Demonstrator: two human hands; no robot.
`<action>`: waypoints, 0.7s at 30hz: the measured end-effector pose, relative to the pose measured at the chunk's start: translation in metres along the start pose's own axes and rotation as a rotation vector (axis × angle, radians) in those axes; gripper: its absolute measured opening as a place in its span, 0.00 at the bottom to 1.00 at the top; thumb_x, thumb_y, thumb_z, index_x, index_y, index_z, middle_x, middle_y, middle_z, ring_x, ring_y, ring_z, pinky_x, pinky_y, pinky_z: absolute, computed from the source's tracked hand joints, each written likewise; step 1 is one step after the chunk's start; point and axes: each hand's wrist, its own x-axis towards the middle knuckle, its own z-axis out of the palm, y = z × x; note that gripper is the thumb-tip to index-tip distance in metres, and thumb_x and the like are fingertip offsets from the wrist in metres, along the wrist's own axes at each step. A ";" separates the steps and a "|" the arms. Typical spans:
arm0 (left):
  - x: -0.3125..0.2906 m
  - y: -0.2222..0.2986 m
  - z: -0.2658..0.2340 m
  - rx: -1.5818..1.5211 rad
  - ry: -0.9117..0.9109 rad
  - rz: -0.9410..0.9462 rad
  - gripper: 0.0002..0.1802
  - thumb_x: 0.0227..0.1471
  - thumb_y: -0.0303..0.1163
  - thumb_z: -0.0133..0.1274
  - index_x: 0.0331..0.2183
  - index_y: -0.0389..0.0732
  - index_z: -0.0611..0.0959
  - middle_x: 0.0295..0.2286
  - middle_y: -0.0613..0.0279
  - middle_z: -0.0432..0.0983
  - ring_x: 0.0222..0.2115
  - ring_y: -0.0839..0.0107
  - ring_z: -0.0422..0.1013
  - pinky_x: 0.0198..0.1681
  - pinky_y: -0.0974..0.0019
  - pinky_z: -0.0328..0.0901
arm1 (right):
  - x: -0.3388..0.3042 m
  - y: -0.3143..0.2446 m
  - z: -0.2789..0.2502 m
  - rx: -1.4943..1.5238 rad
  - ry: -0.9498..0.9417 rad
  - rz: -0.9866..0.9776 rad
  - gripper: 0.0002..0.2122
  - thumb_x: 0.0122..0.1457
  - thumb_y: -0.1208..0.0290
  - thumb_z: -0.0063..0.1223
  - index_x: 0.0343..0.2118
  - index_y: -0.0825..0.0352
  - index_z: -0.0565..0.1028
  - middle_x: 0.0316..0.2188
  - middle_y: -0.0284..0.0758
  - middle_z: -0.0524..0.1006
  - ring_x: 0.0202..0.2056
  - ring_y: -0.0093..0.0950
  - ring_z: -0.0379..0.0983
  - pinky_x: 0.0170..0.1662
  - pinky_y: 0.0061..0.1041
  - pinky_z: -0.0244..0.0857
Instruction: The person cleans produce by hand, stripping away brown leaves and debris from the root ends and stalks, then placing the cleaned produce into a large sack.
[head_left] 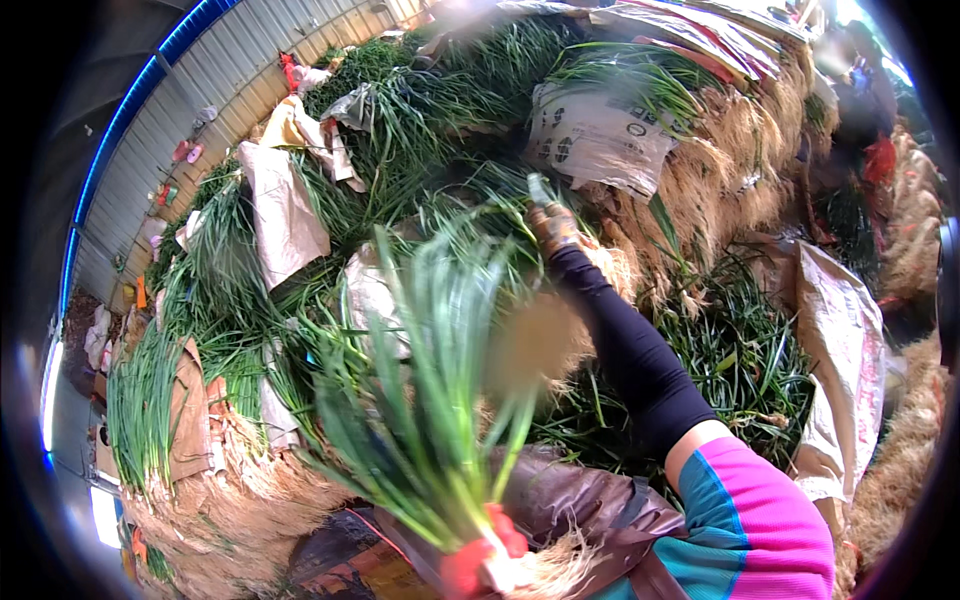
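Note:
A bunch of green onions stands low in the middle of the head view, leaves pointing up and slightly smeared by motion. My left hand, in a red glove, is closed around its pale stalk bases, with the roots sticking out beside the glove. My right hand, in a worn brownish glove, reaches forward over the heaped green onions, close to their leaves and roots. A pale greenish tip shows at its fingers. Whether that is a fingertip or something held is too blurred to tell.
Piles of green onions with tan roots rise ahead and at the right. Pale sacks lie over some bunches. Loose dark green leaves and a large white sack are at my right. Stacked bunches stand at the left.

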 end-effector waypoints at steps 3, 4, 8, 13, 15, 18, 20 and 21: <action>-0.004 0.024 -0.006 -0.148 -0.202 0.195 0.40 0.46 0.46 0.56 0.54 0.36 0.60 0.37 0.54 0.73 0.31 0.60 0.72 0.37 0.67 0.66 | -0.013 0.015 -0.048 -0.139 -0.029 -0.166 0.14 0.57 0.59 0.45 0.37 0.63 0.76 0.30 0.38 0.78 0.31 0.38 0.74 0.35 0.33 0.65; 0.008 0.033 0.013 -0.210 -0.285 0.255 0.36 0.47 0.44 0.56 0.51 0.35 0.64 0.34 0.55 0.73 0.30 0.66 0.72 0.35 0.68 0.67 | -0.012 0.072 -0.075 -0.567 -0.217 -0.387 0.15 0.57 0.58 0.44 0.36 0.64 0.77 0.29 0.39 0.78 0.30 0.38 0.74 0.36 0.34 0.66; 0.054 0.070 0.028 -0.225 -0.455 0.531 0.36 0.52 0.35 0.45 0.59 0.45 0.49 0.40 0.57 0.68 0.23 0.78 0.62 0.25 0.71 0.58 | -0.091 0.069 -0.087 -0.982 -0.374 -1.016 0.16 0.56 0.58 0.44 0.30 0.68 0.77 0.26 0.44 0.76 0.28 0.37 0.75 0.33 0.37 0.68; 0.149 0.030 0.023 -0.448 -0.543 0.200 0.38 0.51 0.35 0.47 0.60 0.45 0.50 0.37 0.62 0.71 0.25 0.78 0.63 0.30 0.70 0.60 | -0.052 -0.013 -0.069 -1.101 -0.497 -0.079 0.12 0.50 0.62 0.49 0.27 0.66 0.77 0.26 0.44 0.77 0.30 0.39 0.76 0.31 0.37 0.69; 0.170 0.004 0.021 -0.508 -0.430 0.102 0.35 0.52 0.37 0.48 0.59 0.44 0.56 0.33 0.65 0.73 0.27 0.73 0.67 0.33 0.66 0.65 | -0.051 -0.015 -0.058 -1.154 -0.379 -0.055 0.11 0.50 0.63 0.50 0.27 0.66 0.78 0.26 0.44 0.77 0.30 0.40 0.76 0.31 0.37 0.69; 0.184 -0.026 -0.002 -0.371 -0.347 0.046 0.33 0.51 0.35 0.48 0.57 0.40 0.59 0.34 0.62 0.74 0.37 0.63 0.70 0.43 0.58 0.65 | -0.077 -0.031 -0.055 -0.948 -0.422 0.013 0.10 0.49 0.63 0.50 0.26 0.65 0.77 0.26 0.43 0.77 0.30 0.40 0.76 0.31 0.37 0.69; 0.187 -0.039 0.011 -0.247 -0.181 0.016 0.32 0.50 0.33 0.48 0.57 0.44 0.60 0.42 0.59 0.73 0.49 0.55 0.64 0.52 0.46 0.59 | -0.113 0.005 -0.077 -0.698 -0.443 -0.317 0.11 0.49 0.60 0.49 0.22 0.63 0.75 0.21 0.42 0.75 0.24 0.41 0.74 0.26 0.37 0.68; 0.193 -0.045 -0.006 -0.198 -0.186 0.014 0.32 0.50 0.33 0.48 0.57 0.46 0.60 0.43 0.59 0.73 0.52 0.54 0.62 0.54 0.43 0.56 | -0.145 -0.018 -0.080 -0.708 -0.418 -0.447 0.10 0.50 0.60 0.48 0.23 0.62 0.75 0.20 0.42 0.75 0.24 0.41 0.73 0.25 0.38 0.67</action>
